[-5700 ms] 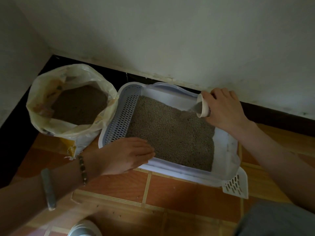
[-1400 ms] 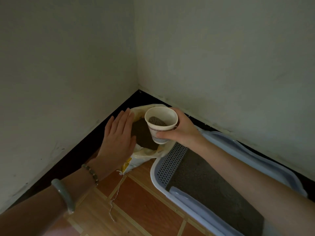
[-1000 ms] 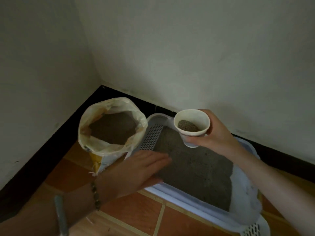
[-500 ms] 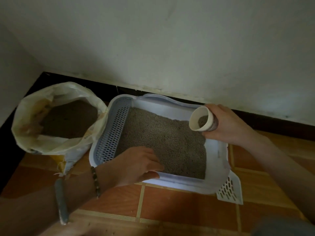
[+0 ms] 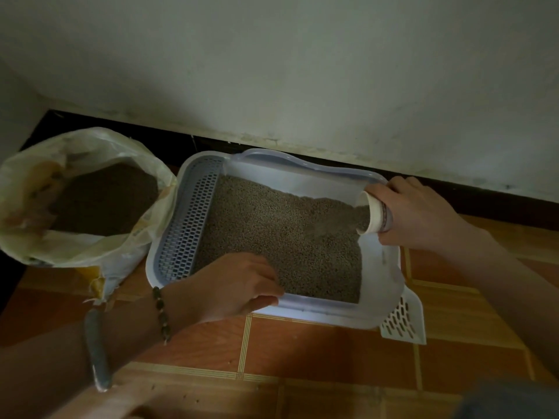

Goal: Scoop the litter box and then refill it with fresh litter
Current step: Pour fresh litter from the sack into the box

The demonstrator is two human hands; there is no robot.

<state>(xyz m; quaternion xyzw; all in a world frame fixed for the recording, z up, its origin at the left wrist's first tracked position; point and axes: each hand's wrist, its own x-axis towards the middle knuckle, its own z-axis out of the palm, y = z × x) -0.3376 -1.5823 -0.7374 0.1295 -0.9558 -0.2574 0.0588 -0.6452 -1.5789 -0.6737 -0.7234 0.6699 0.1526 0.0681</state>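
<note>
A white litter box [image 5: 305, 167] with a lavender rim and a perforated grate on its left side sits on the floor against the wall, holding grey litter [image 5: 281, 237]. My right hand [image 5: 420, 216] grips a small paper cup [image 5: 375, 211] tipped on its side over the box's right end, and litter spills from its mouth. My left hand [image 5: 233, 285] grips the box's near rim, fingers inside over the litter and thumb outside. An open sack of dark litter [image 5: 99, 204] stands to the left of the box.
A white slotted scoop [image 5: 402, 319] pokes out from under the box's near right corner. The floor is orange-brown tile [image 5: 302, 352]. A pale wall with a dark baseboard [image 5: 484, 195] runs close behind the box and sack.
My right hand carried the filled cup from the sack to the box's right end and tipped it further, so litter now pours out. My left hand moved from the sack to the box's near rim.
</note>
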